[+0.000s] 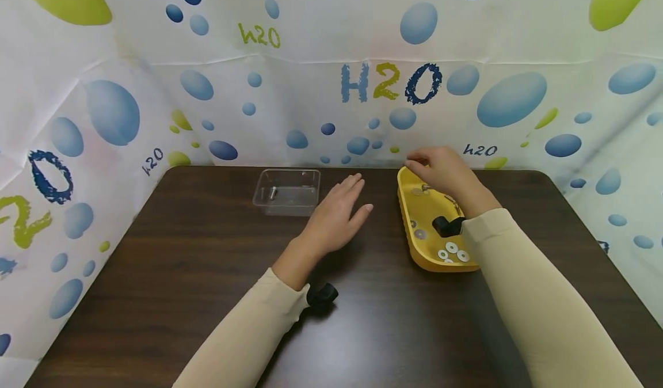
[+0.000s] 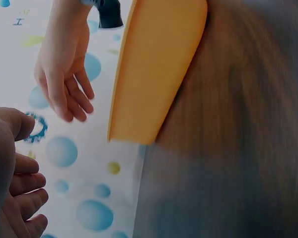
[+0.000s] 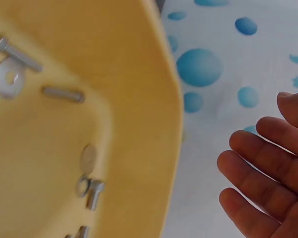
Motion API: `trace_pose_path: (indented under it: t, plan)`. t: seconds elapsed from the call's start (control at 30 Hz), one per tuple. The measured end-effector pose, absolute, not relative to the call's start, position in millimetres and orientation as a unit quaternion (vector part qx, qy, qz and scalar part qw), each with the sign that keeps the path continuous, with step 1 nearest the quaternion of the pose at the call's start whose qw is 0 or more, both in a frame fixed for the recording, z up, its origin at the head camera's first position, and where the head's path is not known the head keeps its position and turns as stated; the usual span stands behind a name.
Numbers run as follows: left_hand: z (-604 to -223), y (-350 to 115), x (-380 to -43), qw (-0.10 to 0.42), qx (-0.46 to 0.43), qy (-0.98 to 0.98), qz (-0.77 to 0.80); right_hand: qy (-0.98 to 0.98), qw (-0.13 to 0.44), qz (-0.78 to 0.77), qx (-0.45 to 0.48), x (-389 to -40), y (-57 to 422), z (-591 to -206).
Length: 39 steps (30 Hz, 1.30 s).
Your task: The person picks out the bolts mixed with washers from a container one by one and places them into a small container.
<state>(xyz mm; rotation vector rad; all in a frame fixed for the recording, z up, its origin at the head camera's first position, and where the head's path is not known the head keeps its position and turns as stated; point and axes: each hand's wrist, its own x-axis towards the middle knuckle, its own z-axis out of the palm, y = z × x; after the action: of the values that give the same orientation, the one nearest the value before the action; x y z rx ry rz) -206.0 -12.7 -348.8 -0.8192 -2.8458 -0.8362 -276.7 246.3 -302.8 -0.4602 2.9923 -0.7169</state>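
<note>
My right hand (image 1: 444,172) hovers over the far end of the yellow tray (image 1: 404,221); in the right wrist view its fingers (image 3: 268,153) are loosely bent and hold nothing. Inside the tray lie several washers (image 1: 452,247), and the right wrist view shows a bolt (image 3: 17,53) beside a large washer (image 3: 9,79). My left hand (image 1: 335,215) is held over the table between the tray and a clear plastic container (image 1: 290,208), its fingers extended and holding nothing. In that container lies a small metal piece (image 1: 273,193). My right forearm hides part of the tray.
The dark wooden table (image 1: 155,296) ends at a white curtain (image 1: 311,117) printed with blue and green drops. A black wrist mount (image 1: 322,296) sticks out from the left sleeve, and another black mount (image 1: 446,227) from the right sleeve overlaps the tray.
</note>
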Motion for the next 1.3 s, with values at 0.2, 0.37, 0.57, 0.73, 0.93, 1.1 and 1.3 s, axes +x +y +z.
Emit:
trace_pose_path:
  t: [0.2, 0.37, 0.57, 0.73, 0.93, 1.1, 1.3]
  plan:
    - [-349, 9, -199, 0.002, -0.284, -0.922, -0.265, 0.965, 0.037, -0.227, -0.125, -282, 255, -312]
    - [-353, 25, -195, -0.011, -0.297, -0.921, -0.252, 0.963, 0.097, -0.221, -0.118, -288, 260, -320]
    - [-362, 42, -191, -0.016, -0.316, -0.918, -0.238, 0.948, 0.213, -0.214, -0.097, -295, 261, -331]
    - [-369, 51, -188, -0.024, -0.323, -0.912, -0.251, 0.948, 0.237, -0.180, -0.110, -294, 256, -337]
    - [-375, 55, -185, -0.037, -0.327, -0.910, -0.252, 0.946, 0.240, -0.182, -0.118, -294, 253, -347]
    - [-378, 56, -185, -0.042, -0.327, -0.911, -0.248, 0.941, 0.245, -0.198, -0.124, -294, 252, -353]
    - [-379, 58, -185, -0.040, -0.329, -0.912, -0.243, 0.939, 0.245, -0.205, -0.130, -297, 251, -358]
